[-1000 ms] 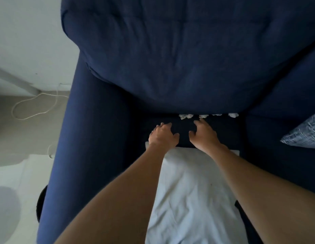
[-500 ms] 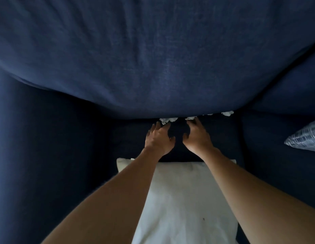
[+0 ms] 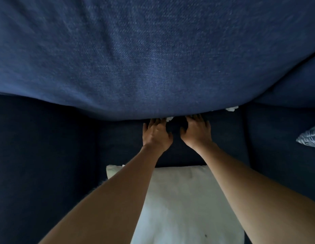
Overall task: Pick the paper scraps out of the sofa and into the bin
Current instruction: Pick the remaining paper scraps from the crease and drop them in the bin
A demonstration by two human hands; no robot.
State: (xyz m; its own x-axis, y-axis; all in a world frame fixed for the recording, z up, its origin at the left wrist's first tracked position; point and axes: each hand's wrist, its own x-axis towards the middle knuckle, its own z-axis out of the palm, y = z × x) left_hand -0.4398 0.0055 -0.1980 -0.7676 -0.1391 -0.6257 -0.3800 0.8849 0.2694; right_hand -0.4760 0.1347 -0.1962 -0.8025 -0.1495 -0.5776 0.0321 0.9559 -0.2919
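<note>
The dark blue sofa fills the view; its back cushion [image 3: 153, 50] bulges over the seat [image 3: 118, 143]. White paper scraps sit in the crease under the cushion: one [image 3: 169, 118] between my hands, another [image 3: 232, 108] further right. My left hand [image 3: 156, 134] and my right hand [image 3: 196, 132] lie palm down on the seat, side by side. Their fingertips reach into the crease and are partly hidden by the cushion. Neither hand shows a scrap in its fingers. No bin is in view.
A white pillow [image 3: 179, 199] lies on the seat under my forearms. A blue-and-white patterned cushion [image 3: 309, 139] pokes in at the right edge. The sofa's arm [image 3: 38, 155] rises on the left.
My head has come closer to the sofa, so the back cushion covers more of the view and several scraps. Both hands slid forward until their fingertips went under the cushion's edge.
</note>
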